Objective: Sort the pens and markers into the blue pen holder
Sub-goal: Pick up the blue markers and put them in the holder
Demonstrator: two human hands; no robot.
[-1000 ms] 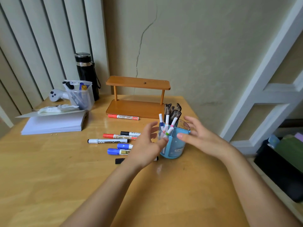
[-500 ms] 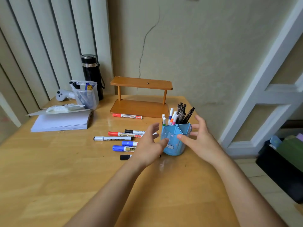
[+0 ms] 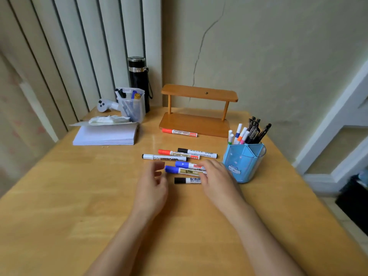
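reaching both empty, loosely open hands, left hand [image 3: 152,185] and right hand [image 3: 216,181], toward the markers [image 3: 185,169] lying on the bench [image 3: 79,196] beside the blue pen holder [image 3: 242,163]; i'd pinch one barrel mid-length.

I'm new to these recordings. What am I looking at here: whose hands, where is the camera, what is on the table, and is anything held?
There is no machine: a person wears one camera on the head, looking down at their own hands. The left hand and right hand hover open over the wooden table, holding nothing. Six whiteboard markers lie loose between them, and a seventh, red marker lies by the wooden shelf. The blue holder to the right already has pens in it.
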